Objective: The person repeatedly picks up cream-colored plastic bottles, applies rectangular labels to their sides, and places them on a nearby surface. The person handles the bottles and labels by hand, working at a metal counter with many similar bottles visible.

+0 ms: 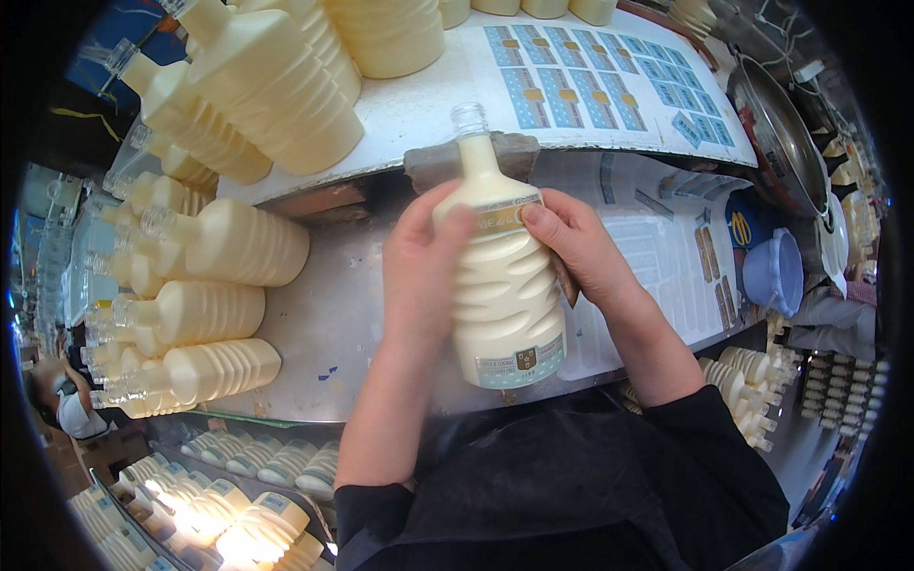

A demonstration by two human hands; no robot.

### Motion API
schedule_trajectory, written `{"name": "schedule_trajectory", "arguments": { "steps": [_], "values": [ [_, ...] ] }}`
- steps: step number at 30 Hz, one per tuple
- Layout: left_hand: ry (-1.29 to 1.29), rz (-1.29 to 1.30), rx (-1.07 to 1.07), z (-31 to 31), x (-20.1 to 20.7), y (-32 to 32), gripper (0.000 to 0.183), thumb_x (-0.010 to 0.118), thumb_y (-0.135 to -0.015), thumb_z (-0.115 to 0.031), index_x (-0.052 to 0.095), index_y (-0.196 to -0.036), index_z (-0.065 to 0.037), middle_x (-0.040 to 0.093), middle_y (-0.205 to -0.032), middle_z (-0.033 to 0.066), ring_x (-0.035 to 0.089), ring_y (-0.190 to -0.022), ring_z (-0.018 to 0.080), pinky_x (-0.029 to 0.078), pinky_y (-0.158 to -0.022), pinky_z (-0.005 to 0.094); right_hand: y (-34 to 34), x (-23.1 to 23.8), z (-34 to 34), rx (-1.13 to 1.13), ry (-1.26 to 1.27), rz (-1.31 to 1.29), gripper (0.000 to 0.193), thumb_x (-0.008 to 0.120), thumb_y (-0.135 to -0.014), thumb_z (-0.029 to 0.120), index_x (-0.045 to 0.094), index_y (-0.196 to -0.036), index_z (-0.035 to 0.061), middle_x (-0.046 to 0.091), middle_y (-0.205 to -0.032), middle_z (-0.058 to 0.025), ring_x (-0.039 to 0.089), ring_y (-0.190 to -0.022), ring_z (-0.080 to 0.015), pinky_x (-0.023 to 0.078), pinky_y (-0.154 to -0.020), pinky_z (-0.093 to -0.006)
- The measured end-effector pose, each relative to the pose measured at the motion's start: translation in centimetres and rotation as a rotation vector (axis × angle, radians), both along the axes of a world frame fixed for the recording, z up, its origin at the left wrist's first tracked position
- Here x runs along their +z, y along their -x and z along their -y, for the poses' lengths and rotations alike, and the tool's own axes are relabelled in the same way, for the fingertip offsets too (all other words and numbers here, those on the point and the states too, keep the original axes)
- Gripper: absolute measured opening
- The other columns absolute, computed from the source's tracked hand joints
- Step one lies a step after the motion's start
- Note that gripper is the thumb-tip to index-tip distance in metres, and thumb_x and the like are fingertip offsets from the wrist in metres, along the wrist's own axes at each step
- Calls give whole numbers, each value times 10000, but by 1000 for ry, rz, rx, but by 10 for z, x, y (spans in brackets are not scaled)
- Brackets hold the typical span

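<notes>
A cream-coloured ridged bottle (505, 285) with a clear threaded neck stands nearly upright in front of me, its base toward my body. A gold-and-blue label (497, 217) wraps its shoulder, and a pale blue label with a dark crest (522, 362) sits near the base. My left hand (424, 252), smeared by motion, lies along the bottle's left side with the thumb over the upper label. My right hand (576, 243) grips the right side, thumb on the label's right end. Beneath its fingers shows a flat brownish piece (566, 283) that I cannot identify.
Several unlabelled cream bottles (214, 309) lie stacked at left; larger ones (276, 86) stand on the white shelf (400, 114). Label sheets (566, 76) lie on that shelf. At right are a blue bucket (773, 271) and a large metal pan (776, 128). Labelled bottles (262, 528) fill the lower left.
</notes>
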State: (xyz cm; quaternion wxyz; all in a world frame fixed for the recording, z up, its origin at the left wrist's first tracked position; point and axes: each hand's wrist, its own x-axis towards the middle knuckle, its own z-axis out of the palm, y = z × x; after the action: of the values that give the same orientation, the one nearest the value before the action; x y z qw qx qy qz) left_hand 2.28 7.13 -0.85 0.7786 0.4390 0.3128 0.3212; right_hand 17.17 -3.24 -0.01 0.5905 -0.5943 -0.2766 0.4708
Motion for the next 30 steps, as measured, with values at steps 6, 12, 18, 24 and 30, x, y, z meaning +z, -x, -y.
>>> {"name": "schedule_trajectory", "arguments": {
  "steps": [6, 12, 18, 24, 30],
  "values": [
    [-40, 18, -11, -6, -13, 0, 361, 522, -1081, -246, 624, -1316, 9, 699, -1174, 81, 651, -1040, 143, 523, -937, 303, -2, -3, 1, 24, 13, 25, 442, 663, -990, 382, 658, -1123, -40, 690, -989, -44, 614, -884, -75, 511, -773, -249],
    [-3, 41, -34, 5, -9, 5, 427, 472, -1105, -289, 536, -1407, 6, 664, -1259, 110, 637, -1104, 150, 520, -971, 309, -5, -11, 0, 34, -2, 18, 436, 664, -991, 374, 659, -1129, -39, 698, -1001, -47, 619, -892, -76, 516, -786, -248],
    [-69, 16, -34, 1, -13, 4, 416, 493, -1095, -274, 551, -1395, 8, 661, -1248, 105, 628, -1108, 155, 504, -987, 305, -1, -6, 0, 15, -28, -28, 434, 665, -1000, 372, 641, -1144, -36, 685, -1019, -45, 610, -917, -73, 512, -794, -250],
    [21, 58, -19, -4, -11, 4, 419, 475, -1103, -288, 554, -1380, 16, 662, -1243, 117, 633, -1112, 162, 507, -991, 323, -9, -11, 3, 66, 24, 6, 447, 682, -989, 403, 637, -1110, -25, 673, -1010, -44, 598, -914, -74, 506, -788, -253],
    [-208, -222, -74, -1, -1, -2, 500, 657, -980, -264, 517, -1370, 17, 647, -1230, 155, 637, -1075, 179, 526, -924, 312, -8, -4, 3, 62, 43, -1, 453, 682, -986, 400, 642, -1123, -30, 678, -1009, -56, 611, -914, -86, 510, -786, -261]
  ]
}}
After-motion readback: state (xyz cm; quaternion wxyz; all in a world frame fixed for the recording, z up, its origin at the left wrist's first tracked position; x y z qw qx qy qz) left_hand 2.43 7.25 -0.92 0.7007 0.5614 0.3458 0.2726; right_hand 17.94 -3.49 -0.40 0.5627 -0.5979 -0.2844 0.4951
